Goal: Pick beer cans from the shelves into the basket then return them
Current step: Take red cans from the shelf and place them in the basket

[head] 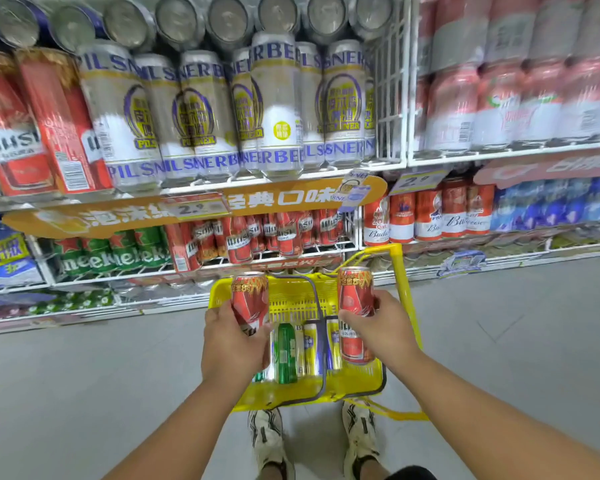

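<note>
Left hand: the left hand [230, 336] grasped a red can [249, 302], fingers wrapped around its lower half, can upright above the left side of the basket.
Right hand: the right hand [383, 325] grasped a second red can [355, 292] of the same design, thumb across its front, can upright over the right side of the basket.
Basket: the yellow basket [357, 384] stood on the floor between the two forearms, directly in front of the person's shoes [359, 441]; its dark carry handles [321, 344] lay across the opening.
Basket contents: a green can [286, 351], several yellow-and-blue cans [310, 348] and a further red can [354, 344] lay inside, side by side.
Upper shelf: silver Pilsner cans [278, 102] stood in a row, with red cans [59, 123] to their left.
Lower shelf: small red cans [238, 242] stood just beyond the basket, green cans [97, 254] to their left, red-and-white cans [428, 214] to their right.
Shelf edge: an orange banner [194, 206] with a price tag ran along the front.
Image quality: shelves blurred; fine print on labels could not be read.
</note>
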Demonstrator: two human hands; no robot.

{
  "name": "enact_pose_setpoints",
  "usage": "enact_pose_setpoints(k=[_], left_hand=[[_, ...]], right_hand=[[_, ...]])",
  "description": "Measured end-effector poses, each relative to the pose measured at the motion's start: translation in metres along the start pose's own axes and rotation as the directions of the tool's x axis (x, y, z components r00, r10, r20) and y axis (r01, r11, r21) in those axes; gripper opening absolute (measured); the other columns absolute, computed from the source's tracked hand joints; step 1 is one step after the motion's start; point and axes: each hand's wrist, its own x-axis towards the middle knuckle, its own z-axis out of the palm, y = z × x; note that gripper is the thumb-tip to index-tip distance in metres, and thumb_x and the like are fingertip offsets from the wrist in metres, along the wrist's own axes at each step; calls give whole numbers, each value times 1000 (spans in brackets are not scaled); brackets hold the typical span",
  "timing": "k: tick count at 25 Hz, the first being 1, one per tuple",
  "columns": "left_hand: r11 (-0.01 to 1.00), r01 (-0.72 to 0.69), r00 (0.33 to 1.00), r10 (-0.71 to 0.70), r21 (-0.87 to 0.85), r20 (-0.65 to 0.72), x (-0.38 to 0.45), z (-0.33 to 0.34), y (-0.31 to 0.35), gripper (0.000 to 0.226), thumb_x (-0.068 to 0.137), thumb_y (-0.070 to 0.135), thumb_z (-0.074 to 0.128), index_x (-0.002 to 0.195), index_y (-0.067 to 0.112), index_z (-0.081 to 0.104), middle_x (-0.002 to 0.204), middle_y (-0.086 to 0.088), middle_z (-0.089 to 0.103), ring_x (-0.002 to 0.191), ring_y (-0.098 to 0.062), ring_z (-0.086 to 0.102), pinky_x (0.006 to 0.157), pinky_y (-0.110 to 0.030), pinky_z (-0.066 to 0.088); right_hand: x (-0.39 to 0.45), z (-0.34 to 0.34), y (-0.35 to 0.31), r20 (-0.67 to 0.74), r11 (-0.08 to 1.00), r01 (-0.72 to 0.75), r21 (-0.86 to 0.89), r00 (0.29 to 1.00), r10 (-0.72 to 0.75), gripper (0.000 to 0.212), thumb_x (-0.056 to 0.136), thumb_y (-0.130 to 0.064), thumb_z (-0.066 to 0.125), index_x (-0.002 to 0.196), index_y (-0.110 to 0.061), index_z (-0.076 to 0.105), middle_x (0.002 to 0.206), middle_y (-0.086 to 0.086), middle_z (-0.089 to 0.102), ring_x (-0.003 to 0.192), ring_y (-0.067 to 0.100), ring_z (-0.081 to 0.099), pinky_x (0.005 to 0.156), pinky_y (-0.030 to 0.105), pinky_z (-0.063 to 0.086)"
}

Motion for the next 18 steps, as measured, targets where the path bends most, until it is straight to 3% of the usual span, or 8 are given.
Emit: enact_pose_setpoints(k=[4,7,11,15,18], left_hand=[[998,45,998,-47,46,41,4,31,-42,55,74,45,82,118,22,57,107,1,44,88,-23,63,82,-43,58],[995,68,996,-72,70,56,10,53,-73,52,73,41,84,114,21,58,105,1,45,86,-23,62,82,-42,57],[993,101,992,-104,56,65,19,77,-100,48,73,36,86,109,20,59,105,-2,49,81,-19,59,81,-37,55],[997,69,993,-71,28,95,27,103,-106,47,75,34,86,112,21,61,103,2,46,79,-12,58,76,-30,51],[998,51,989,-46,-31,139,32,132,-100,44,76,32,86,112,22,62,101,4,45,76,-6,57,75,-26,49]], right_hand=[[5,42,24,43,997,-66,26,997,65,34,75,-36,87,93,-35,58,93,-10,68,79,3,63,61,21,47],[6,86,38,88,996,-82,28,993,79,32,73,-35,87,92,-33,62,88,-12,69,78,5,66,65,24,52],[10,121,54,129,993,-100,58,987,92,27,77,-27,86,82,-36,61,79,-15,68,66,-8,62,53,8,42],[29,106,76,46,988,-138,72,990,135,28,74,-33,87,93,-32,67,90,-12,72,79,2,67,64,22,51],[48,87,101,-22,987,-157,37,987,158,36,74,-36,87,103,-31,67,95,-12,72,81,4,68,65,23,52]])
